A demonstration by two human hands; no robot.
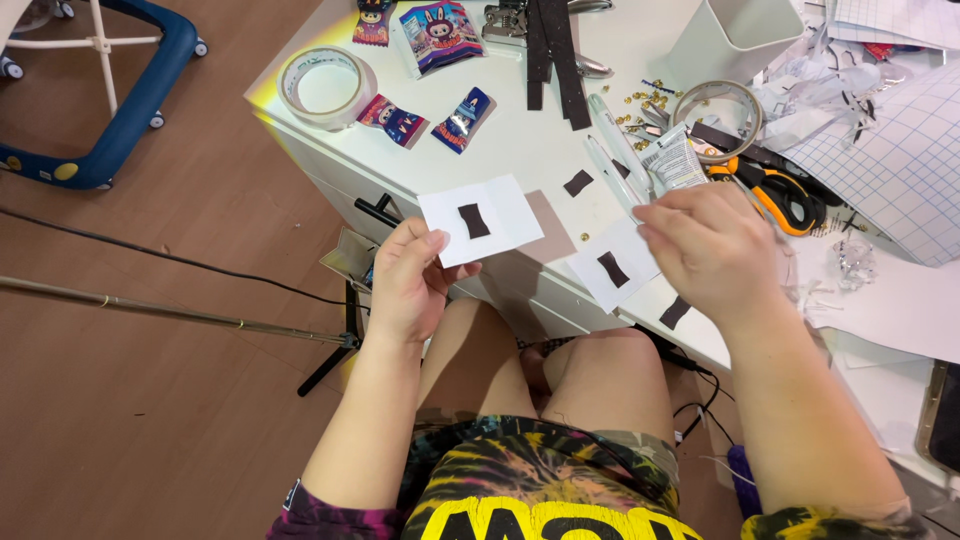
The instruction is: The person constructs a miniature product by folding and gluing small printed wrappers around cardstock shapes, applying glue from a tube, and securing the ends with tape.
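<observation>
My left hand (408,282) holds up a small white paper square (482,219) by its lower left corner; a dark bow-shaped piece is stuck in its middle. My right hand (712,247) hovers over the white table's (520,140) front edge with its fingers pinched together at the left, just above a second white square (615,265) that lies on the table and bears a dark piece. What the fingers pinch is too small to make out. Other dark pieces (676,312) lie near the edge.
Orange-handled scissors (775,190), a tape ring (716,118), pens, dark strips (556,55), a large tape roll (325,85), several colourful foil packets (440,35) and a white bin (735,35) crowd the table. Gridded sheets lie at the right. A cable and a pole cross the wooden floor at the left.
</observation>
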